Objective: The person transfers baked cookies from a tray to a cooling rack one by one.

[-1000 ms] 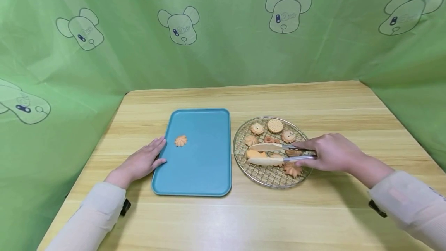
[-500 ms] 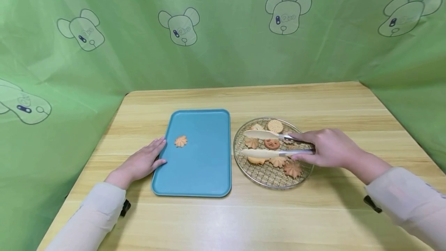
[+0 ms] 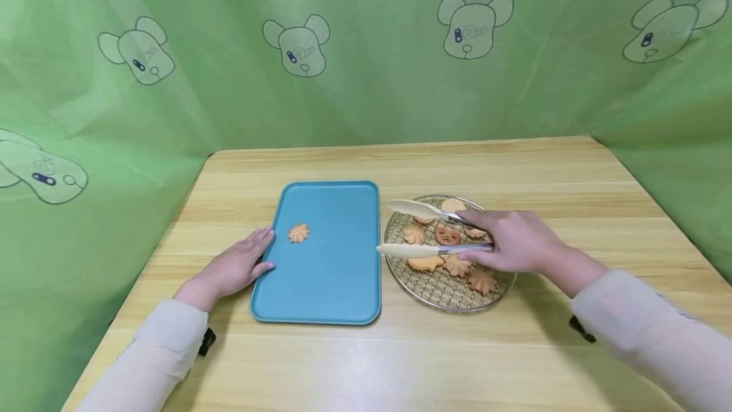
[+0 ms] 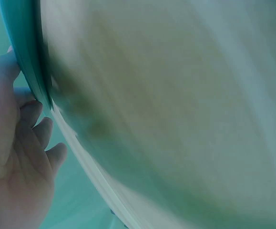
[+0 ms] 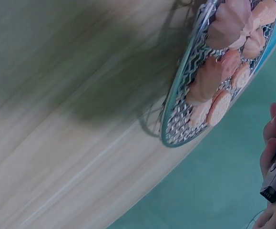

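Note:
At the left edge of a blue tray (image 3: 326, 288) my left hand (image 3: 231, 267) touches the rim with its fingers extended; the left wrist view shows this hand (image 4: 18, 157) against the tray edge. One flower-shaped cookie (image 3: 298, 233) lies on the tray. My right hand (image 3: 523, 243) grips metal tongs (image 3: 408, 251) with cream tips. Their arms are spread apart with nothing pinched, tips past the left rim of a round wire rack (image 3: 434, 288) close to the tray. Several cookies sit on the rack, among them a pretzel-shaped one (image 3: 447, 236) and a dark flower-shaped one (image 3: 482, 281).
Tray and rack stand side by side on a wooden table (image 3: 457, 361). A green curtain (image 3: 372, 94) with bear-head prints surrounds its back and sides. In the right wrist view, the rack (image 5: 168, 129) stands raised above the table.
The tongs have moved left and away from me across the rack, and their arms have spread wider, uncovering the pretzel-shaped cookie. My left hand and the tray stay in place.

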Tool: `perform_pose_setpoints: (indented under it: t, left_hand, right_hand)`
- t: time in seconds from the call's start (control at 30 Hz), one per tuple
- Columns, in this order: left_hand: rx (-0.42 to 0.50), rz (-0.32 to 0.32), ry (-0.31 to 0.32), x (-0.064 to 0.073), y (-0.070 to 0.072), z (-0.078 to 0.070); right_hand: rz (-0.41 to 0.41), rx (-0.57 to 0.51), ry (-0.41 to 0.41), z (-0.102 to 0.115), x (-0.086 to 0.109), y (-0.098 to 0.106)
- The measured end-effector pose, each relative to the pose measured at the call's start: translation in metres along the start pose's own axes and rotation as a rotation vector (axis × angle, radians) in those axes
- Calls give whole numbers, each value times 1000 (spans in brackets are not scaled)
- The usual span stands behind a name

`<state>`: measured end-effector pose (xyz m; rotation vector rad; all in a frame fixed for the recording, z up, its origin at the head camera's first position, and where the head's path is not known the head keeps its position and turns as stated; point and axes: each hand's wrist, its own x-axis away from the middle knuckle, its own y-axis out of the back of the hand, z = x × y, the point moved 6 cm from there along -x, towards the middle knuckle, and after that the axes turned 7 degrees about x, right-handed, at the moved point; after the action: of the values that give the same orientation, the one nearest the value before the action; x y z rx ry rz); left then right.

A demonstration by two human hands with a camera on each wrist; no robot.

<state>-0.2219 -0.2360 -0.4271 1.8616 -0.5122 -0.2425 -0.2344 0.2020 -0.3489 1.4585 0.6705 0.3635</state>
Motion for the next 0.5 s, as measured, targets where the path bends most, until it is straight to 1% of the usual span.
perform_pose_setpoints:
  t: [0.17,0.37,0.5]
  left_hand:
    - [2,0,1,0,0,1]
    - [0,3,5,-1,-2,2]
    - [0,3,9,0,-2,2]
  right_hand:
    - [42,-3,-26,4,-13,-10]
    - [47,-19,-27,12,-29,-16]
    - [71,-35,-43,17,-39,-22]
